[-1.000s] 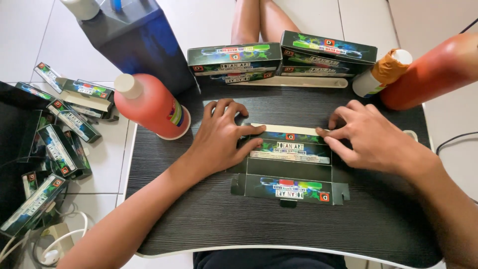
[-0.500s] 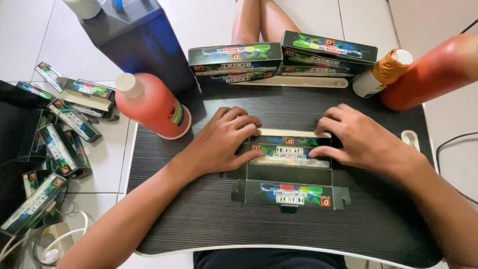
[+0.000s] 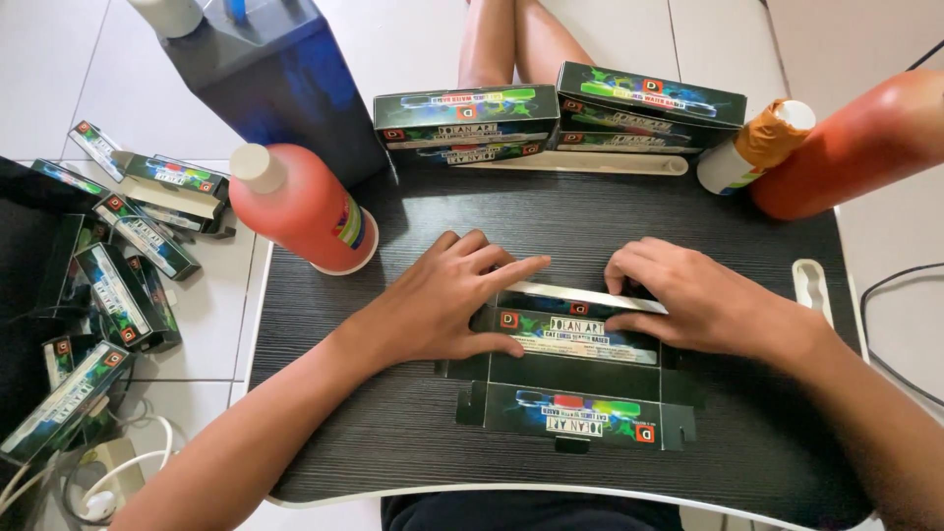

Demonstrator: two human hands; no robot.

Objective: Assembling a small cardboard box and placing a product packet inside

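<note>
White tiled floor, with a low black wood-grain lap table [image 3: 393, 413] set on it. Item in hand: flat printed carton blank [image 3: 575, 379] — dark, with colourful panels, lying unfolded near the table's middle, lower flap toward the front edge. Left hand [image 3: 447, 300] rests palm-down on the blank's left end, fingers together and extended, index finger along the raised upper flap. Right hand [image 3: 688, 300] presses the right end, fingers curled close together over the fold. Behind the blank on the table: two stacks of finished cartons [image 3: 556, 118], a red paint bottle [image 3: 305, 211] to the left — a larger red bottle [image 3: 851, 147] to the right. Left of the table, on the floor: loose cartons [image 3: 118, 256]
</note>
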